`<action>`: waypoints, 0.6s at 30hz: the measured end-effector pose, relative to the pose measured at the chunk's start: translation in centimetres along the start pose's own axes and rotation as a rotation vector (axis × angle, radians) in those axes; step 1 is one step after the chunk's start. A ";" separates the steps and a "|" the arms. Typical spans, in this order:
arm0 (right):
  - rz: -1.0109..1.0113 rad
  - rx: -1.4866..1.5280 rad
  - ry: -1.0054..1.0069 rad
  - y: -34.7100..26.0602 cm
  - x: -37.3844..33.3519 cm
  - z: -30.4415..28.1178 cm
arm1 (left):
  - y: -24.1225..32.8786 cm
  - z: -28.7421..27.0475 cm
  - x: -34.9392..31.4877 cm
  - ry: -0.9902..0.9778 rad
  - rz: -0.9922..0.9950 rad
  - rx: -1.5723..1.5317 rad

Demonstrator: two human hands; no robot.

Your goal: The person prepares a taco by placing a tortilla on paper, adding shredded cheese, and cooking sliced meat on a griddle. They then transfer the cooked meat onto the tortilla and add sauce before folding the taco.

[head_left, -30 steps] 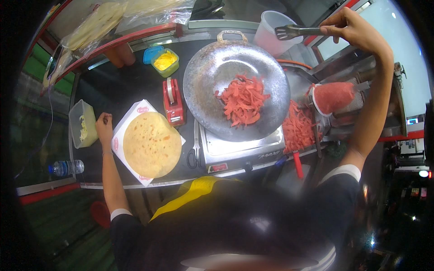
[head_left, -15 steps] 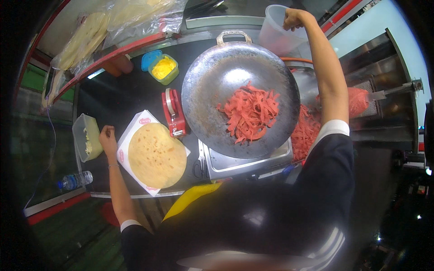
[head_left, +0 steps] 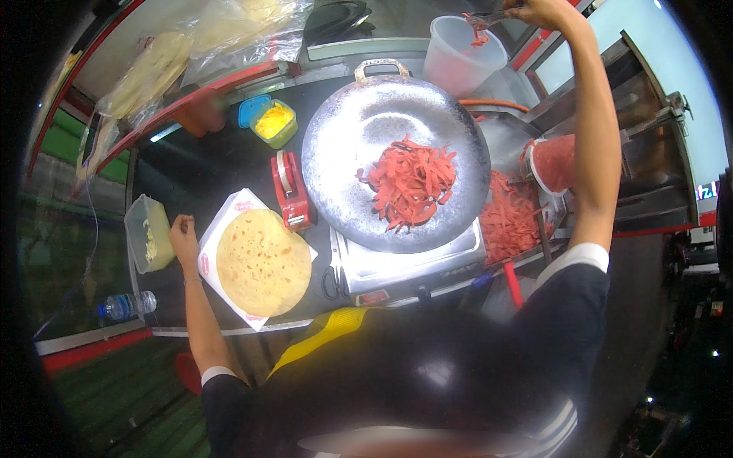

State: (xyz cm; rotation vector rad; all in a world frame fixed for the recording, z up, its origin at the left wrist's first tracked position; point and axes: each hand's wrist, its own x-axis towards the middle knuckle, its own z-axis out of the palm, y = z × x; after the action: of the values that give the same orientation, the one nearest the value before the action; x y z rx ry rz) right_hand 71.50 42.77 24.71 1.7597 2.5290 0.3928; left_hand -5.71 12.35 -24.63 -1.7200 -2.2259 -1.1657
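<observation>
High at the right, my right hand grips metal tongs with a few red meat strips hanging from them. Below the strips stands a translucent plastic tub, reddish inside. A pile of similar red strips lies on the large domed metal pan. My left hand rests with curled fingers between an oblong container of pale shreds and a round browned flatbread. Whether anything is in those fingers is hidden. The flatbread lies on white printed paper.
A red tape dispenser, scissors and an open box of yellow spread sit left of the pan. More red strips fill the metal tray at right. A water bottle lies far left; bagged flatbreads are above.
My right hand has risen from inside the tub, bringing out tongs with red strips. My left hand stays nearly still. The view has shifted slightly.
</observation>
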 end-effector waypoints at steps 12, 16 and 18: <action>-0.034 0.367 0.115 -7.1 -23.6 -5.0 | -0.3 0.6 -0.3 0.020 -0.039 -0.003; -0.032 0.612 0.071 -14.0 -28.9 -0.3 | 0.7 0.0 0.1 -0.003 -0.069 -0.003; -0.035 0.648 -0.027 -17.5 -29.2 3.0 | 1.5 -0.4 0.5 -0.015 -0.132 -0.016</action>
State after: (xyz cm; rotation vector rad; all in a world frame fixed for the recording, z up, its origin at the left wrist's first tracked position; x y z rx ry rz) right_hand 66.37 10.57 14.46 1.8472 2.8602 -0.5124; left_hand -4.74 12.58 -23.37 -1.6136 -2.3780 -1.2037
